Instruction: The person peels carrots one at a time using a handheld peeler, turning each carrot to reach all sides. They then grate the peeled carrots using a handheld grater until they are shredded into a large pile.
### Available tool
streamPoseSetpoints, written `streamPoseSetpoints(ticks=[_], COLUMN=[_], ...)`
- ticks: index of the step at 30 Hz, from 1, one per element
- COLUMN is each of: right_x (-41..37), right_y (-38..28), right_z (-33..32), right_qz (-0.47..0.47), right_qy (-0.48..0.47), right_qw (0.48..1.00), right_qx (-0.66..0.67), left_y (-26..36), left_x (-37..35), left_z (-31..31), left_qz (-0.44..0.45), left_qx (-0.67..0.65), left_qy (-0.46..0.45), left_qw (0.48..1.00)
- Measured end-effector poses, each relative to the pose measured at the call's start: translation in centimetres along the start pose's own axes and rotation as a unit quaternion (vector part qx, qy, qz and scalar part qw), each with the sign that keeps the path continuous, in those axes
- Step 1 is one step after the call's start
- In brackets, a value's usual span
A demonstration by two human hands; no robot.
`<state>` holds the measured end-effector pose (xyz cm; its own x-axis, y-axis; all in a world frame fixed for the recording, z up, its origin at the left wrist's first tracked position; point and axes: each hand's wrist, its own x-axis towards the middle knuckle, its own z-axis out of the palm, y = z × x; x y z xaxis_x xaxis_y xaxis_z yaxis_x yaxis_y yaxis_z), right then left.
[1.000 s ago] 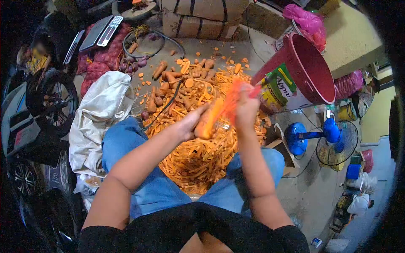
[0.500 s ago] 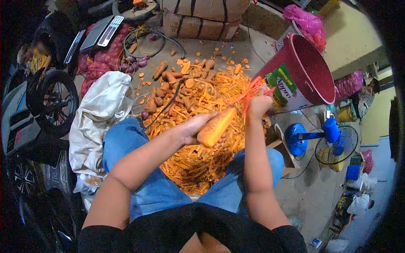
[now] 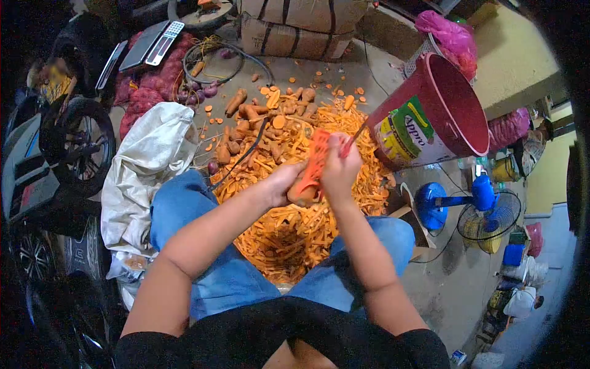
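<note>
Left of the red bucket point(image 3: 402, 97), over orange shavings point(image 3: 258, 230): my left hand point(image 3: 284, 184) grips a carrot point(image 3: 302, 197), blunt end toward me; far end's hidden, so exact long axis unclear. Bucket side of it, my right hand point(image 3: 342, 167) clenches an orange peeler point(image 3: 316, 161) overlapping the carrot; can't confirm contact.

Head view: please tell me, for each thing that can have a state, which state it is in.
Left hand: closed on the carrot
Right hand: closed on the orange tool
Carrot: partly hidden
Orange tool: over the carrot
Orange strips: heaped loosely
Red bucket: uncovered
White sack: crumpled
Cardboard boxes: stacked
Blue fan: running or stopped, unclear
</note>
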<state>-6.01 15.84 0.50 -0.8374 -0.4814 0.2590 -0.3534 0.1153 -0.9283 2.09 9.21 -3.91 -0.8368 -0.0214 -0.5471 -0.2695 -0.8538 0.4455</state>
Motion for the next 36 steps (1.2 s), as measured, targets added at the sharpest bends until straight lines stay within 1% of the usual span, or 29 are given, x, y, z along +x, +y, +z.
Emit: streamPoseSetpoints(ticks=[1,3,4,5,6,8,9,10,11,12,13,14,16,17,19,20,21,22,24,25,26,27,28,29,30,32,33,34,36], right_x=[1.2,5.2,6.7,7.5,7.5,7.6,6.5,5.3,3.9,1.8,0.5,0.6,0.6,2.1,6.2,7.8,8.4,8.3,7.5,6.7,5.4,3.7,1.5,0.0,0.2,1.5,3.4,5.5,7.9], right_y=[1.4,5.6,6.7,7.3,7.3,6.9,4.5,3.0,1.8,0.3,-0.6,-0.4,0.5,2.0,5.0,6.6,6.3,6.1,5.0,4.5,2.6,0.5,-0.7,-1.2,-0.9,0.8,2.5,4.0,5.4], right_z=[0.2,-1.8,-3.1,-4.1,-4.6,-5.6,-4.8,-3.9,-2.9,-1.4,-0.4,-0.4,-0.3,-0.5,-3.0,-4.7,-5.5,-5.8,-6.4,-5.4,-3.4,-1.6,-0.8,-0.5,-0.4,-0.2,-1.0,-2.2,-5.1], right_qz=[-0.087,0.006,-0.001,-0.006,-0.004,0.021,0.058,-0.003,-0.064,-0.067,-0.070,-0.069,-0.060,-0.078,-0.069,-0.026,0.017,0.017,0.049,-0.009,-0.076,-0.141,-0.103,-0.063,-0.063,-0.033,-0.082,-0.138,-0.011], right_qy=[0.078,0.135,0.212,0.288,0.291,0.246,0.213,0.154,0.092,0.072,0.053,0.054,0.017,0.058,0.161,0.209,0.256,0.259,0.215,0.184,0.163,0.141,0.078,0.014,0.014,0.033,0.096,0.159,0.255], right_qw=[0.993,0.982,0.973,0.956,0.955,0.963,0.969,0.981,0.986,0.992,0.995,0.995,0.997,0.993,0.981,0.969,0.952,0.951,0.954,0.975,0.975,0.970,0.991,0.995,0.995,0.998,0.991,0.978,0.967], right_qx=[0.009,0.132,0.094,0.054,0.054,0.107,0.110,0.116,0.122,0.084,0.047,0.048,-0.050,0.061,0.083,0.126,0.168,0.168,0.203,0.125,0.133,0.141,0.032,-0.077,-0.076,-0.041,-0.033,0.003,0.022], left_y=[0.4,0.4,0.2,-0.2,-0.1,0.2,0.9,0.9,0.6,0.4,0.9,0.7,0.3,0.5,0.2,0.0,0.2,0.3,0.5,0.7,0.7,0.6,0.6,0.7,0.5,-0.4,0.2,0.4,0.3], left_x=[-0.8,-1.7,-1.9,-1.6,-1.7,-1.7,-2.2,-1.4,-0.3,0.3,-0.5,-0.3,-0.3,-0.8,-1.3,-1.5,-1.9,-1.8,-1.4,-0.7,-0.3,-0.1,0.1,-0.1,0.1,0.6,-0.9,-1.6,-2.5], left_z=[0.5,1.7,2.1,1.2,1.2,1.3,1.9,1.4,0.6,0.2,1.2,1.1,0.9,1.2,1.7,1.9,2.1,2.0,1.9,1.2,1.1,1.1,1.1,1.4,1.0,0.0,1.3,1.9,2.3], left_qz=[-0.003,-0.023,-0.044,-0.035,-0.038,-0.046,-0.016,-0.015,0.006,0.028,0.024,0.023,0.019,0.016,-0.003,-0.023,-0.009,-0.011,-0.035,-0.034,-0.033,0.000,0.031,0.055,0.056,0.035,-0.016,-0.015,0.040], left_qx=[0.059,0.077,0.094,0.141,0.143,0.071,0.073,0.072,0.021,-0.029,-0.033,-0.032,0.083,0.140,0.139,0.136,0.186,0.187,0.078,0.066,0.065,0.015,-0.033,-0.037,-0.037,0.124,0.176,0.176,0.242], left_qy=[-0.007,-0.011,-0.014,-0.058,-0.058,-0.041,-0.008,-0.009,-0.004,0.002,0.019,0.019,0.008,0.004,-0.007,-0.021,-0.043,-0.044,0.004,0.028,0.028,0.049,0.071,0.071,0.072,0.008,0.031,0.032,-0.011], left_qw=[0.998,0.997,0.995,0.988,0.987,0.996,0.997,0.997,1.000,0.999,0.999,0.999,0.996,0.990,0.990,0.990,0.982,0.981,0.996,0.997,0.997,0.999,0.996,0.995,0.995,0.992,0.984,0.984,0.969])
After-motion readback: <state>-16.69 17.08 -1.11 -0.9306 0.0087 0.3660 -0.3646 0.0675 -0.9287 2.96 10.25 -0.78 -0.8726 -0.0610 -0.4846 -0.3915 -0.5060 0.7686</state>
